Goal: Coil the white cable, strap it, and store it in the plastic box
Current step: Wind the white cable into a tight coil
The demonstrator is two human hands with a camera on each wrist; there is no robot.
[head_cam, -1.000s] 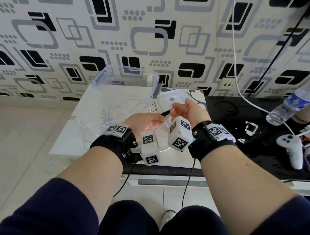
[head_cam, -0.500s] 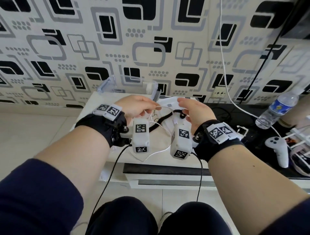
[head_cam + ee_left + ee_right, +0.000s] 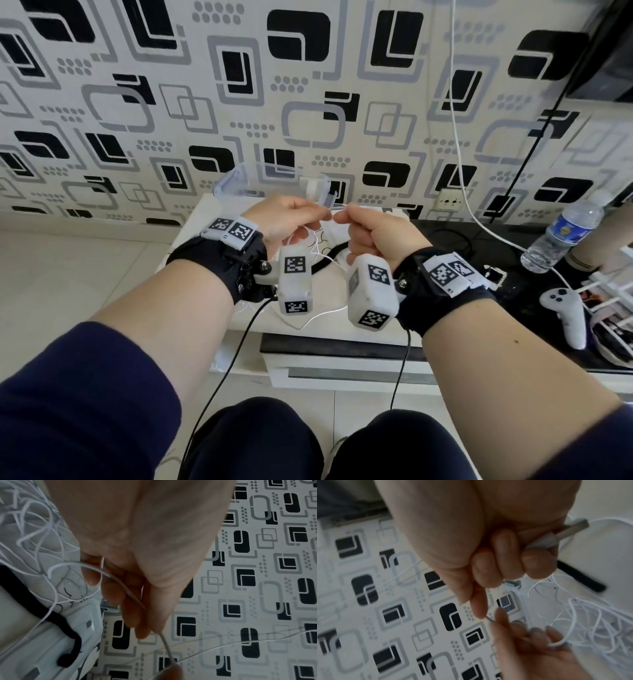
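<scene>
Wall (image 3: pixel 205 102): patterned in black, grey and white squares, standing behind the white table.
White table (image 3: pixel 205 219): low, against the wall, in front of the person's knees; the landmark for the rest.
Plastic box (image 3: pixel 270 178): clear, at the far edge of the white table, touching the wall side, open at the top.
Water bottle (image 3: pixel 561 233): clear with a blue label, on the dark surface to the right of the white table.
Controller (image 3: pixel 565 311): white, on that same dark surface, nearer the person than the bottle.
Left hand (image 3: pixel 284 219): raised above the white table just in front of the box, fingers curled, thumb and fingertips pinching the white cable.
Right hand (image 3: pixel 376 233): level with the left and almost touching it, thumb and forefinger pinching the same strand; the other fingers are curled round the cable's grey plug end (image 3: pixel 563 534).
White cable (image 3: pixel 120 580): a short taut piece spans the two hands; the rest hangs in loose tangled loops onto the white table below them.
Black strap (image 3: pixel 30 601): lying on the white table under the hands, free of the cable.
</scene>
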